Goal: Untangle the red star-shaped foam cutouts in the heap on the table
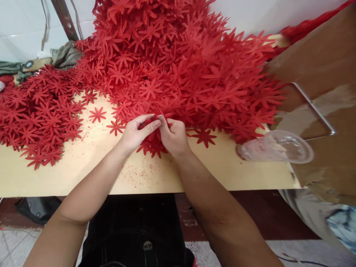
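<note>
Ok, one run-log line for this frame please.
left hand: pinching small stack of red flower cutouts | right hand: pinching same stack | big cutout pile behind | clear plastic cup lying at right on table

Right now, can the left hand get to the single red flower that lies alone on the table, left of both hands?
Probably yes. The left hand is busy pinching a small bunch of red flowers together with the right hand, but the single flower lies flat on bare table with nothing between them.
</note>
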Tool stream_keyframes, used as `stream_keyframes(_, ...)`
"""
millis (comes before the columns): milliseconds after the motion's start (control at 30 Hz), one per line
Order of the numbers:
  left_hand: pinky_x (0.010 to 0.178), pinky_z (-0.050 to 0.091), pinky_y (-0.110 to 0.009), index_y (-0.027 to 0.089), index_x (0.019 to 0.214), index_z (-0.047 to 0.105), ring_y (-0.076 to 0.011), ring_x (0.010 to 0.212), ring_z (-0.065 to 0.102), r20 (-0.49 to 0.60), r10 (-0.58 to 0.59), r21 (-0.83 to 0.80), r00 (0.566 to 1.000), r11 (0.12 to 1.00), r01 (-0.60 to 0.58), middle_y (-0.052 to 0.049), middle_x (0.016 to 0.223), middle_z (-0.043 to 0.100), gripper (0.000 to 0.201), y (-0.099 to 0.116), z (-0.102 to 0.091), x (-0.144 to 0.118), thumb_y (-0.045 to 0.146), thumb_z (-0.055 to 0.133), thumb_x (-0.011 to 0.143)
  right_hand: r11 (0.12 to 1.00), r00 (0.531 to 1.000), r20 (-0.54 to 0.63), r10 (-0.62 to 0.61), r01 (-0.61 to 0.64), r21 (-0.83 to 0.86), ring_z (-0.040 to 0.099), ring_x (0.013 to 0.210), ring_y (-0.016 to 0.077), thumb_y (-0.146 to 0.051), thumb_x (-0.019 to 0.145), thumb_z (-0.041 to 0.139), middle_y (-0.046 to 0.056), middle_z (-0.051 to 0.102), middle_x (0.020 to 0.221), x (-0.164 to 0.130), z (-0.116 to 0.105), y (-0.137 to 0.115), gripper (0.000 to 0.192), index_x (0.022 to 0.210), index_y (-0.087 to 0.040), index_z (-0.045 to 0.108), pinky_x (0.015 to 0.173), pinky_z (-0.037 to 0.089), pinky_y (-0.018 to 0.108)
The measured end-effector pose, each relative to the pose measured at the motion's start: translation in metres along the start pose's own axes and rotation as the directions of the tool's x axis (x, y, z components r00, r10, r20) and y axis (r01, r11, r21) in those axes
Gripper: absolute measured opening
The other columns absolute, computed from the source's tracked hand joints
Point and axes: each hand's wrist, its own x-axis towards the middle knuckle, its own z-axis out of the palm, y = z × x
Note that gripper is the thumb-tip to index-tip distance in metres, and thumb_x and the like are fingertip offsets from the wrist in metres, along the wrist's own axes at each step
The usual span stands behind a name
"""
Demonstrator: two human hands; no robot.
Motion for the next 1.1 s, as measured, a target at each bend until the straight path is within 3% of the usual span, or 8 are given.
stream_keyframes(167, 0.076, 0.049, -0.023, 0.015, 0.080, 0.069, -0.0074, 0.071, 0.061, 0.018, -0.036, -0.055, 0.999, 0.998, 0.037, 0.003, 0.076, 0.069, 0.018, -0.003, 0.005, 0.000, 0.015, 0.076, 0.064, 0.999, 0.997, -0.076, 0.007, -0.011, -0.050, 0.026, 0.041, 0.0054, -0.078, 0.078, 0.037, -0.005, 0.027, 0.044, 0.000, 0.004, 0.003, 0.065, 0.048, -0.021, 0.030, 0.043, 0.021, 0.026)
stream_keyframes(300, 0.067, 0.048, -0.021, 0.015, 0.075, 0.065, -0.0062, 0.064, 0.059, -0.108, -0.009, -0.024, 0.994, 1.000, 0.007, 0.003, 0.071, 0.067, 0.003, -0.006, 0.000, 0.006, 0.012, 0.066, 0.074, 0.997, 0.985, -0.173, -0.020, 0.007, -0.078, 0.041, 0.047, 0.0088, -0.073, 0.083, 0.035, -0.002, 0.039, 0.049, 0.005, -0.002, 0.009, 0.061, 0.053, -0.020, 0.044, 0.048, 0.034, 0.027)
stream_keyframes(467, 0.053, 0.043, -0.020, 0.016, 0.070, 0.058, -0.0049, 0.048, 0.052, -0.183, -0.061, -0.043, 0.981, 0.998, 0.054, 0.006, 0.058, 0.059, 0.011, -0.006, -0.006, 0.012, 0.014, 0.067, 0.076, 0.997, 0.936, -0.347, -0.066, 0.072, 0.004, 0.059, 0.068, 0.0143, -0.067, 0.083, 0.044, 0.006, 0.061, 0.085, 0.018, -0.013, 0.029, 0.052, 0.101, -0.021, 0.061, 0.059, 0.051, 0.032)
stream_keyframes(633, 0.053, 0.041, -0.019, 0.016, 0.065, 0.052, -0.0038, 0.049, 0.049, -0.182, -0.036, -0.042, 0.983, 0.999, 0.029, 0.007, 0.055, 0.055, 0.023, -0.005, -0.003, 0.009, 0.020, 0.073, 0.072, 0.966, 0.941, -0.218, -0.260, 0.257, -0.042, 0.061, 0.100, 0.0201, -0.058, 0.075, 0.063, 0.010, 0.056, 0.118, 0.011, -0.009, 0.019, 0.053, 0.115, -0.024, 0.059, 0.087, 0.054, 0.040)
stream_keyframes(700, 0.050, 0.038, -0.018, 0.017, 0.063, 0.049, -0.0033, 0.047, 0.046, -0.176, -0.041, -0.028, 0.984, 0.999, 0.037, 0.008, 0.053, 0.053, 0.028, -0.005, -0.002, 0.007, 0.025, 0.075, 0.071, 0.967, 0.962, -0.103, -0.252, 0.255, 0.013, 0.061, 0.102, 0.0195, -0.057, 0.080, 0.059, 0.008, 0.061, 0.111, 0.006, -0.006, 0.010, 0.044, 0.109, -0.024, 0.062, 0.091, 0.052, 0.039)
stream_keyframes(833, 0.047, 0.033, -0.019, 0.017, 0.063, 0.048, -0.0029, 0.044, 0.042, -0.122, -0.044, -0.037, 0.992, 0.999, 0.040, 0.008, 0.050, 0.050, 0.030, -0.004, -0.001, 0.005, 0.031, 0.072, 0.075, 0.978, 0.993, 0.054, -0.101, 0.090, 0.188, 0.062, 0.073, 0.0138, -0.059, 0.076, 0.063, 0.002, 0.065, 0.082, 0.003, 0.001, 0.009, 0.039, 0.090, -0.022, 0.062, 0.068, 0.054, 0.031)
stream_keyframes(933, 0.046, 0.033, -0.020, 0.017, 0.068, 0.054, -0.0036, 0.043, 0.042, -0.045, -0.077, -0.061, 0.996, 0.995, 0.075, 0.007, 0.050, 0.051, 0.023, -0.005, -0.001, 0.006, 0.032, 0.068, 0.078, 0.973, 0.999, -0.023, -0.024, 0.028, 0.227, 0.057, 0.061, 0.0110, -0.058, 0.068, 0.070, -0.001, 0.063, 0.071, 0.007, 0.003, 0.014, 0.040, 0.079, -0.021, 0.061, 0.058, 0.051, 0.027)
stream_keyframes(1100, 0.054, 0.040, -0.021, 0.016, 0.078, 0.060, -0.0055, 0.050, 0.050, 0.036, -0.080, -0.069, 0.996, 0.994, 0.082, 0.006, 0.057, 0.058, 0.016, -0.007, -0.001, 0.006, 0.024, 0.074, 0.073, 0.947, 0.989, -0.149, -0.006, 0.054, 0.318, 0.062, 0.072, 0.0128, -0.057, 0.062, 0.075, 0.000, 0.065, 0.073, 0.011, 0.002, 0.014, 0.041, 0.081, -0.022, 0.065, 0.072, 0.054, 0.030)
